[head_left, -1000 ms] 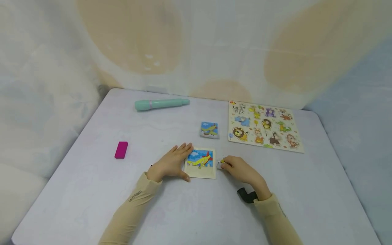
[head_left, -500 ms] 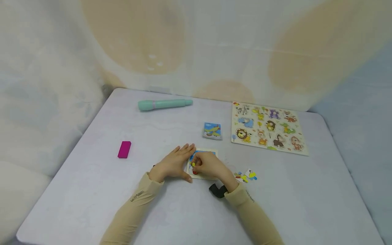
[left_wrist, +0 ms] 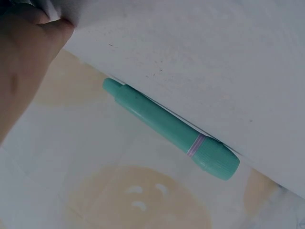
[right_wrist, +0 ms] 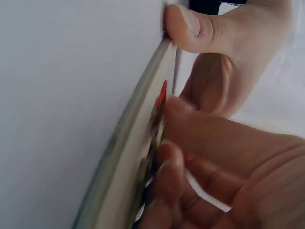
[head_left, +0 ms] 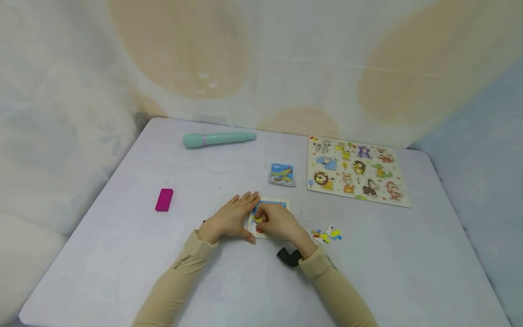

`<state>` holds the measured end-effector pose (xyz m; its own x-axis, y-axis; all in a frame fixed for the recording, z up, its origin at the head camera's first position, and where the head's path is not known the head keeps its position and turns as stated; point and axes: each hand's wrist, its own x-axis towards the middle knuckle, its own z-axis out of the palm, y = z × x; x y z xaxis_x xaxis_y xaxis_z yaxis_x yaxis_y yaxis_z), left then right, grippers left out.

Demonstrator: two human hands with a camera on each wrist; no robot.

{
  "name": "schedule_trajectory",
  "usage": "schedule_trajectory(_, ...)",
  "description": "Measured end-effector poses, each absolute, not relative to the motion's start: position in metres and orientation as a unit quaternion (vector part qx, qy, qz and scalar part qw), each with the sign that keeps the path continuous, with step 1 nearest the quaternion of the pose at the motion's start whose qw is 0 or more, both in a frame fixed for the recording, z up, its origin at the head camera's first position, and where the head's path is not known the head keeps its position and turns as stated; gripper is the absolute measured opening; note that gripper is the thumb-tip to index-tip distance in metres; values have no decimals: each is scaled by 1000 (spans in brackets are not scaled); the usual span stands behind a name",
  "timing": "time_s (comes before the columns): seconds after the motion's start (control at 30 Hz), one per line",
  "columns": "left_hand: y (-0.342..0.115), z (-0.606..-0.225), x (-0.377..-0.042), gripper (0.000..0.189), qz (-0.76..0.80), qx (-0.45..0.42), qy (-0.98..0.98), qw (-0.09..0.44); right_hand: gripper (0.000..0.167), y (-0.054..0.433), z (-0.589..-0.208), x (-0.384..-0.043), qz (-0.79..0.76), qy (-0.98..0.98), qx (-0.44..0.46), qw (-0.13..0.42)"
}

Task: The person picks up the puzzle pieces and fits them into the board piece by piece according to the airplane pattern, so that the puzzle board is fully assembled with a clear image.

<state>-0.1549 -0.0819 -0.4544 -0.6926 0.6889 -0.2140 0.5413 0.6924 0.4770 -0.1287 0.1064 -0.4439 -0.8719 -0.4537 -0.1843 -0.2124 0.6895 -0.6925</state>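
A small airplane jigsaw puzzle board [head_left: 275, 200] lies in front of me, partly hidden by both hands. My left hand [head_left: 230, 219] rests at its left edge with fingers spread and thumb by the lower corner. My right hand [head_left: 279, 221] is over the board, thumb and forefinger pinching a puzzle piece [head_left: 259, 230] with red on it at the lower left. In the right wrist view, the fingertips press that piece close against the board. Loose puzzle pieces [head_left: 322, 236] lie on the table right of the right hand.
Behind the board sits a small airplane picture packet [head_left: 282, 174]. An animal puzzle board [head_left: 355, 177] lies at the back right, a mint-green microphone-shaped tube [head_left: 219, 139] at the back left. A magenta block [head_left: 164, 200] is on the left.
The right hand has moved left from beside the board onto its lower left, uncovering the loose pieces. Over the last half second it has barely shifted. The left hand has stayed in place.
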Motion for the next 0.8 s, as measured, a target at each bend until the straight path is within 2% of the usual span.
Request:
schedule_trajectory(0.27,-86,-462,-156,120,183,331,903,202,22,134,-438,-132,-388,869,-217,215)
schedule_trajectory(0.6,-87,-460,-156,120,175,321,909,200,24,210,-433,-113,-370,905,-96,187)
schedule_trajectory(0.8,-88,-456,-157,120,173,322,909,203,26,237,-436,-97,-349,918,-59,177)
